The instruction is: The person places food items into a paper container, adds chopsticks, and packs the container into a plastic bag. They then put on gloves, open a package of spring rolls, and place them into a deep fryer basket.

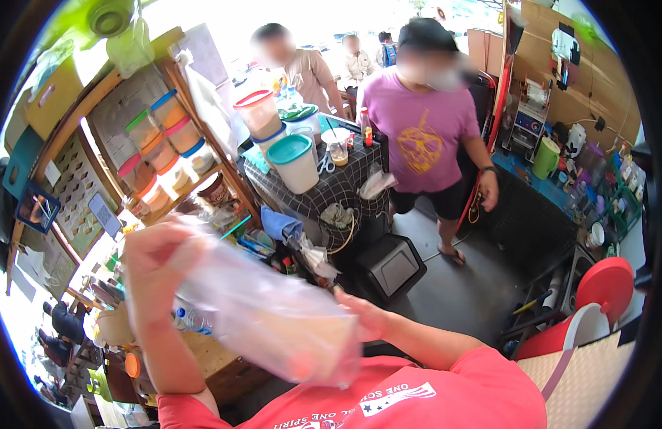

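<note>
My left hand [162,244] is raised at the left and grips the gathered upper end of a clear plastic bag [272,305]. The bag slants down to the right across my chest, blurred by motion. Something pale yellowish fills its lower part, with an orange-red spot near the bottom. Beside the bag's lower right end is my right hand [367,316], its fingers partly hidden by the plastic. Whether those fingers close on the bag cannot be made out. Below the bag is a wooden counter [205,351] with a plastic water bottle [194,320].
A person in a purple T-shirt [422,134] stands ahead, near a black bin [392,271]. Lidded tubs [293,166], scissors [325,164] and a sauce bottle [367,128] occupy a cloth-covered table [331,187]. At right stands a red cooler [545,338].
</note>
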`<state>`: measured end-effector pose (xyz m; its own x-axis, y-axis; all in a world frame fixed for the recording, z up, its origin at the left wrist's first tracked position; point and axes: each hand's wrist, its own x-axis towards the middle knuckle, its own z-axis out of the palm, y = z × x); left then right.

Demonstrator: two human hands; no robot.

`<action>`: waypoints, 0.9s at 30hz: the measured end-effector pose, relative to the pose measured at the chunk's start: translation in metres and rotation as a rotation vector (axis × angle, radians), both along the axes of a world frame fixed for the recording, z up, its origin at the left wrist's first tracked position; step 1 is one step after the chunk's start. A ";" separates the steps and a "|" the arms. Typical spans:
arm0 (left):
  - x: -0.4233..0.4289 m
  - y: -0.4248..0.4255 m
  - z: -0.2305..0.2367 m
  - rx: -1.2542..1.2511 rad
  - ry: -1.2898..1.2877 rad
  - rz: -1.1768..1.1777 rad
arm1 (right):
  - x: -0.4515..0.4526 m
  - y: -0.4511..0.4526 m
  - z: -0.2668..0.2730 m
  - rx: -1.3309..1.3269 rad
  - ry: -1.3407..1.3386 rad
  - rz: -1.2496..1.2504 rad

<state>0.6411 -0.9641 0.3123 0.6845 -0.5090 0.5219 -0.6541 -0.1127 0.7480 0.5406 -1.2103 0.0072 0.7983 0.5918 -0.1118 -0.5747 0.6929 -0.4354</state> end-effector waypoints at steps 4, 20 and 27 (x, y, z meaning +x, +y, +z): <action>0.022 -0.120 -0.016 0.148 -0.048 -0.232 | 0.007 -0.083 -0.036 0.199 -0.176 -0.386; 0.135 -0.451 -0.070 -0.092 0.109 -0.406 | 0.120 -0.363 -0.068 0.201 -0.147 -0.737; 0.173 -0.574 -0.089 -0.013 0.005 -0.136 | 0.193 -0.493 -0.086 0.153 -0.157 -0.639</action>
<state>0.8143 -1.5384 0.2232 0.6121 -0.5906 0.5259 -0.6592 -0.0136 0.7519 0.7334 -1.7033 -0.0786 0.9967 -0.0022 0.0817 0.0307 0.9361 -0.3504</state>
